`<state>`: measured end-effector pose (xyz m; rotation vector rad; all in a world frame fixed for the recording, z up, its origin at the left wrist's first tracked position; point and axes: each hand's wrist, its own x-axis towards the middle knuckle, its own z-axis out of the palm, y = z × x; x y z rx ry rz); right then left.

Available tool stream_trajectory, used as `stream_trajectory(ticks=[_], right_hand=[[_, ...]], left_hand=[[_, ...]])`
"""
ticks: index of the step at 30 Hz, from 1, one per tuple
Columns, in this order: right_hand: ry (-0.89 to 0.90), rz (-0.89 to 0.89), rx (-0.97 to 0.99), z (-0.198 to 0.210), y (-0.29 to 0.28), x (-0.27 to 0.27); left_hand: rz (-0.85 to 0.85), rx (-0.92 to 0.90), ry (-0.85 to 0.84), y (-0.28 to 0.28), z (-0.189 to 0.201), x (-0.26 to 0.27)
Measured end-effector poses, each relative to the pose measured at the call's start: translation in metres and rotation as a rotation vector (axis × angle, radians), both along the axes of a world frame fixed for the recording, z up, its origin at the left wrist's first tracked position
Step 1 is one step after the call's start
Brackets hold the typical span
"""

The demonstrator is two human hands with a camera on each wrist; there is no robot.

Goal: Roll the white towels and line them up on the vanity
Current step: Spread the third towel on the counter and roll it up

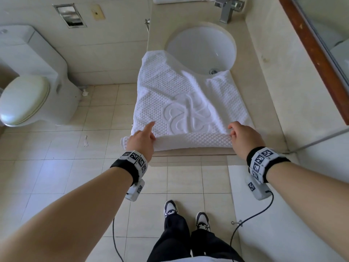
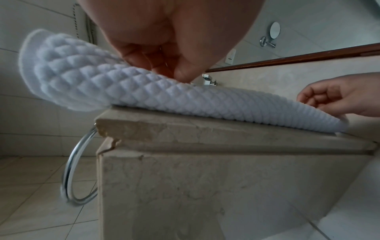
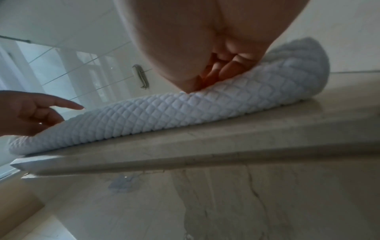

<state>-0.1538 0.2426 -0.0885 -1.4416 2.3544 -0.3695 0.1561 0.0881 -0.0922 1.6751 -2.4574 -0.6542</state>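
Nearest, my left hand (image 1: 142, 139) and right hand (image 1: 243, 136) sit at the two ends of the rolled near edge of the white towel (image 1: 188, 103), which lies on the vanity (image 1: 264, 95) along its front lip. My left hand has its lower fingers curled onto the roll while the index finger points straight out over the flat cloth; the left wrist view shows the fingertips (image 2: 180, 71) pressing into the quilted surface, though the thumb is hidden behind the palm. My right hand pinches the roll with bent fingers (image 3: 228, 68) (the contact itself is partly masked by the heel of the hand). The roll's left end overhangs the counter corner; below it hangs a chrome ring (image 2: 76, 170), its lower arc blurred. Beyond the roll the towel spreads flat, showing a raised looped emblem, and its far edge droops over the rim of the sink (image 1: 202, 48), covering part of the basin. Farther back stands the faucet (image 1: 227, 8), cut off at the frame top, and beside it the edge of another white towel (image 1: 179, 0), mostly out of view. The toilet (image 1: 26, 99) stands at the left.
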Motion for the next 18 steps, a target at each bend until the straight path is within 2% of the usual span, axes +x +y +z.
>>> stream_trajectory(ticks=[4,8,10,18], right_hand=[[-0.006,0.038,-0.047,-0.002,0.013,0.002],[0.113,0.119,-0.025,-0.004,0.021,-0.001],[0.165,0.137,-0.036,-0.006,0.02,-0.002],[0.137,0.175,-0.034,0.0,0.013,-0.013]], left_hand=[[-0.012,0.03,0.087,0.011,0.0,0.011],[-0.095,0.016,0.078,0.021,-0.003,0.021],[-0.08,-0.008,0.071,0.02,-0.005,0.019],[-0.05,0.012,0.048,0.01,-0.002,0.011]])
